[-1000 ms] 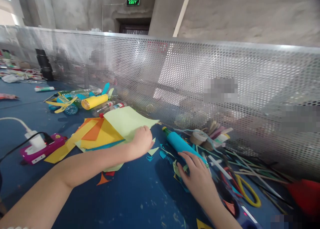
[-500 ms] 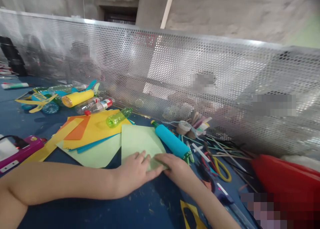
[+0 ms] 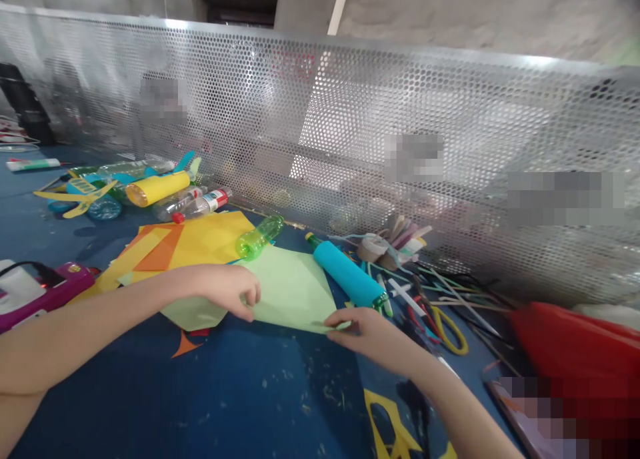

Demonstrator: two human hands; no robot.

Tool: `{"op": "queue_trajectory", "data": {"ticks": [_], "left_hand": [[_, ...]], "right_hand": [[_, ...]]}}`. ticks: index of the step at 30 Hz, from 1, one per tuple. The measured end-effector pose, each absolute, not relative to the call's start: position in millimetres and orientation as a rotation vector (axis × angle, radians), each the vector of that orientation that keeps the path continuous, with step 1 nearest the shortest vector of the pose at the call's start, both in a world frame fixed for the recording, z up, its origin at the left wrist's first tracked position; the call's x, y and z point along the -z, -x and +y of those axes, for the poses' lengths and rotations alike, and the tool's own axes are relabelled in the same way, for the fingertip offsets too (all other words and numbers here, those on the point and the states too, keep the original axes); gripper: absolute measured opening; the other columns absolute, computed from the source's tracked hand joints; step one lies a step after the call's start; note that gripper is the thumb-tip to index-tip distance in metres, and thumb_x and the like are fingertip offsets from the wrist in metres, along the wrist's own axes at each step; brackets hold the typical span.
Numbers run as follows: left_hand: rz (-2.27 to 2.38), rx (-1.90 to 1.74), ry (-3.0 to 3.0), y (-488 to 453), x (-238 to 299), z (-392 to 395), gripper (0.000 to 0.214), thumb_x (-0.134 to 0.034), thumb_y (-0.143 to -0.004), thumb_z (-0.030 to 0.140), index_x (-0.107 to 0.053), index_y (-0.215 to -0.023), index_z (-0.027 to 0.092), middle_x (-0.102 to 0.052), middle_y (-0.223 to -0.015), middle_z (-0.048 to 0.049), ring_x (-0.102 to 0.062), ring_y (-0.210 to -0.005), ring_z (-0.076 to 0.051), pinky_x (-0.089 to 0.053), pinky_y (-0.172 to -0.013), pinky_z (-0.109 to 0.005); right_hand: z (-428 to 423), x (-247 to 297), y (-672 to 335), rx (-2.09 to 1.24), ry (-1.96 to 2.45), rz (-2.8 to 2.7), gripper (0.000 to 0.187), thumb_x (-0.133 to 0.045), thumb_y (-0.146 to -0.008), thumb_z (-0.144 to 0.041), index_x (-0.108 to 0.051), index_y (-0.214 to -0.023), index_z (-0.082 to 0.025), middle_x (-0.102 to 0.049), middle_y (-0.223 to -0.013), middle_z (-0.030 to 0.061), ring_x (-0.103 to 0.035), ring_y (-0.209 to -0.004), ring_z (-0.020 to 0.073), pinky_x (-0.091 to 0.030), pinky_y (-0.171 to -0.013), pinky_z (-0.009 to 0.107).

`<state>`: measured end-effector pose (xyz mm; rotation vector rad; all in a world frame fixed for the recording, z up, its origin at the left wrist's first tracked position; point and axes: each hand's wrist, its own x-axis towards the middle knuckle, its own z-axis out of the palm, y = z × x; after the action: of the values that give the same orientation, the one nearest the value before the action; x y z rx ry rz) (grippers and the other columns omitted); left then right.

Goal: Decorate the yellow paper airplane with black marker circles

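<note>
A sheet of light green paper [image 3: 293, 289] lies in front of me. My right hand [image 3: 367, 335] pinches its near right corner between thumb and fingers. My left hand [image 3: 235, 292] is at its left edge, fingers curled and thumb below, seeming to grip the edge; the contact is partly hidden. A clear green plastic bottle [image 3: 260, 237] lies at the sheet's far left corner. Right of the sheet is a bottle wrapped in blue paper [image 3: 347, 272]. Under and behind my left forearm are yellow paper sheets [image 3: 215, 235] and an orange piece [image 3: 161, 249].
Clear bottles [image 3: 203, 205] and a yellow-wrapped bottle [image 3: 157, 189] lie back left. A purple power strip [image 3: 75, 282] is at left. Yellow-handled scissors [image 3: 450, 332], tape rolls [image 3: 373, 247] and a red bag [image 3: 575, 339] are at right. A perforated metal screen [image 3: 350, 125] runs behind.
My hands have moved apart; the left went left along the green sheet. The sheet shifted, and the green bottle moved right. Orange scraps now show below my left forearm.
</note>
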<state>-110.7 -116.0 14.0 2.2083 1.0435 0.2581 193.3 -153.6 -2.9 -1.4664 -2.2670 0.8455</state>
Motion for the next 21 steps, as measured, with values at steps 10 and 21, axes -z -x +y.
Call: {"op": "queue_trajectory", "data": {"ticks": [10, 21], "left_hand": [[1.247, -0.363, -2.092, 121, -11, -74, 0.048, -0.053, -0.084, 0.06, -0.06, -0.105, 0.017, -0.066, -0.076, -0.0034, -0.061, -0.065, -0.017, -0.044, -0.062, -0.028], [1.434, -0.589, -2.538, 51, 15, -67, 0.078, -0.058, -0.075, 0.07, -0.041, -0.138, 0.027, -0.054, -0.114, -0.0132, -0.057, -0.105, -0.033, -0.045, -0.089, -0.044]], "right_hand": [[-142, 35, -185, -0.455, 1.693, -2.154, 0.025, -0.055, -0.081, -0.045, -0.057, -0.091, -0.022, -0.057, -0.064, -0.0011, -0.053, -0.057, 0.0183, -0.035, -0.053, 0.027], [-141, 40, -186, -0.494, 1.704, -2.182, 0.025, -0.051, -0.082, -0.045, -0.054, -0.093, -0.022, -0.054, -0.065, -0.0013, -0.052, -0.06, 0.0194, -0.033, -0.055, 0.027]]}}
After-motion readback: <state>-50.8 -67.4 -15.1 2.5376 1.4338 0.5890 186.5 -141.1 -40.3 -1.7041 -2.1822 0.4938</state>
